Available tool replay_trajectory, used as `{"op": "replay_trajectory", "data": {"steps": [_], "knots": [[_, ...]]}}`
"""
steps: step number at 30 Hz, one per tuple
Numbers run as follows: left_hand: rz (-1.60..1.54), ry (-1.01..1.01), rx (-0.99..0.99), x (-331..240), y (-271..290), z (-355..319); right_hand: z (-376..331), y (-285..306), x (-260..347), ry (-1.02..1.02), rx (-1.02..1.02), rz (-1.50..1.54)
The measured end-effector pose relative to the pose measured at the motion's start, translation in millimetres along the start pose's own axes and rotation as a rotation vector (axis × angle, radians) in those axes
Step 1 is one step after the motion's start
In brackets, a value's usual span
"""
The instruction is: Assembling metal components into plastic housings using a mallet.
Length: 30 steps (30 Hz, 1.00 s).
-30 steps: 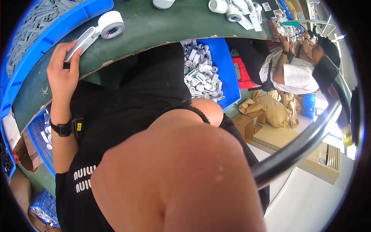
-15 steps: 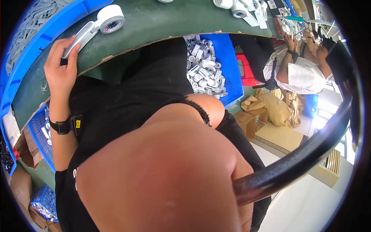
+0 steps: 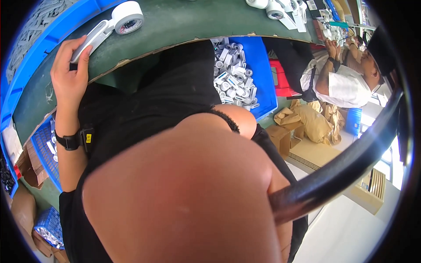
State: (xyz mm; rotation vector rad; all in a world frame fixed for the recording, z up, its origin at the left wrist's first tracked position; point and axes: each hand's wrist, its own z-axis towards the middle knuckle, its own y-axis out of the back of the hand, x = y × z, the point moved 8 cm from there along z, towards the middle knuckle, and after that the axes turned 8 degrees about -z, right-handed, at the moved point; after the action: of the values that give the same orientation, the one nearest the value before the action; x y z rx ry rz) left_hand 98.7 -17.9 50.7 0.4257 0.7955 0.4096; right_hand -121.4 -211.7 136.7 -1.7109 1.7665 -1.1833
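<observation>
At the left, my left hand (image 3: 70,72) has its fingers and thumb closed round the looped handle of a white handheld fan (image 3: 128,18). The fan lies on the green tabletop (image 3: 184,22), its round head pointing away to the right. Very large and blurred, my right hand (image 3: 180,193) fills the lower middle, with a black fuzzy band (image 3: 226,120) at its wrist. A thick black curved tube (image 3: 333,182) runs into its grip on the right side. Most of its fingers are hidden behind the back of the hand.
A blue bin (image 3: 261,83) of white fan parts sits below the table edge. More fans (image 3: 280,12) lie at the far right of the tabletop. A blue crate (image 3: 48,37) of grey strips stands at the left. A co-worker (image 3: 346,85) sits at right, near cardboard boxes (image 3: 278,138).
My right hand and the black tube have shifted slightly in view. The left hand stays on the fan's handle. The co-worker's head shows more.
</observation>
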Motion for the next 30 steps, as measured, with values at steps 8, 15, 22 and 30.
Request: {"op": "replay_trajectory", "data": {"steps": [8, 15, 22, 30], "knots": [[0.049, -0.008, 0.037, -17.5, 14.9, 0.7, 72.4, -114.7, 13.2, 0.017, 1.569, -0.467], [-0.485, 0.814, 0.145, 86.8, 176.5, -120.0, 231.7, -72.0, 121.6, 0.946, 0.328, -1.582], [-0.606, 1.458, -0.100, 219.1, 372.2, -412.4, 288.2, -100.0, 96.3, 1.163, 0.373, -2.134], [-0.184, 1.550, -0.995, 243.8, 340.2, -595.6, 207.6, -80.6, 4.6, 1.186, 0.794, -2.142]]}}
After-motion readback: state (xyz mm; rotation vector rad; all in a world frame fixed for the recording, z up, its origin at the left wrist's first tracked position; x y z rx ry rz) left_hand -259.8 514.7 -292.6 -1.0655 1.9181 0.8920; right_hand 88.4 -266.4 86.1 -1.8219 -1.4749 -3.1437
